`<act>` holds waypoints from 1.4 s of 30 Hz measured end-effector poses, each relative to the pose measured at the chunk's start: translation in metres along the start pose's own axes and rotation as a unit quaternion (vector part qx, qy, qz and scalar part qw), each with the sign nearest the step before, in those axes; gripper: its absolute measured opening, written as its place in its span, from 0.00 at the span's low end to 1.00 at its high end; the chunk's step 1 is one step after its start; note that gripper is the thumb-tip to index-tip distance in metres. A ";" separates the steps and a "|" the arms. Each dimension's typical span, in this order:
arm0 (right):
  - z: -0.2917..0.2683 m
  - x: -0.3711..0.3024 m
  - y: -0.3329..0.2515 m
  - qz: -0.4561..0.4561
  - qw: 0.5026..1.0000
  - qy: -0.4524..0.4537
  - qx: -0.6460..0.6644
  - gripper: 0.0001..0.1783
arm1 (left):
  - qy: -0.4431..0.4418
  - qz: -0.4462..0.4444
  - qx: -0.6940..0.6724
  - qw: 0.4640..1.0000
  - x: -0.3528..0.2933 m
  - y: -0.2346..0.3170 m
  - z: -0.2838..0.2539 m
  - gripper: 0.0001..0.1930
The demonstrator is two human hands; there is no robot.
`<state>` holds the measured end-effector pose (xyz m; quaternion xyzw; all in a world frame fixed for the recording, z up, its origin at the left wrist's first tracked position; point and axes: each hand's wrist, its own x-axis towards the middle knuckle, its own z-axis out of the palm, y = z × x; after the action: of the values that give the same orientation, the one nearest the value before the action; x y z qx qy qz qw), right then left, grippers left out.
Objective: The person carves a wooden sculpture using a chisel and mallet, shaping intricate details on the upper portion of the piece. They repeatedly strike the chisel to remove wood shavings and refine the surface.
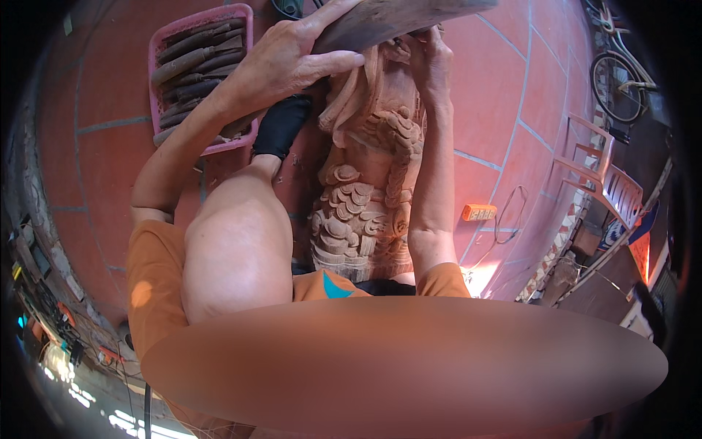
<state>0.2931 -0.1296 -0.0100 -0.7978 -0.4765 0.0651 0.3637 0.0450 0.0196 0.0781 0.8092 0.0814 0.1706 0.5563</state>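
Reddish-brown wood, deeply carved with overlapping scales and curling folds, makes up the long carving (pixel 351 197) lying on the terracotta tile floor (pixel 482 95) between the seated person's bent left leg (pixel 238 234) and right forearm; its far end runs up beneath a grey wooden block (pixel 409 20).

The left hand (pixel 296 62) grips the block's near end — thumb stretched out along the lower edge, fingers above it, their tips not visible; the right hand (pixel 431 62) is at the carving's far end, its fingers curled close together, though whether they pinch anything cannot be told.

To the left, a pink plastic basket (pixel 249 29) holds a heap of dark, round-handled tools (pixel 183 67); to the right lie an orange power strip (pixel 479 212) and a looped cable — beyond them, a pink slatted plastic chair (pixel 608 172) and a bicycle (pixel 630 55).
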 end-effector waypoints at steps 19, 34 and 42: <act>-0.008 -0.036 0.000 0.030 0.988 0.053 0.139 0.11 | -0.002 -0.142 -0.034 0.989 -0.005 0.013 0.003 0.40; -0.008 -0.019 -0.003 0.000 0.999 0.034 0.041 0.11 | 0.043 0.090 -0.021 0.995 0.000 0.022 0.010 0.40; -0.004 -0.014 0.004 -0.014 1.000 0.004 -0.012 0.09 | -0.013 0.033 0.100 0.994 0.007 0.008 0.014 0.40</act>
<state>0.2897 -0.1441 -0.0129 -0.7954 -0.4872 0.0514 0.3568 0.0560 0.0068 0.0821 0.8650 0.0646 0.1694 0.4680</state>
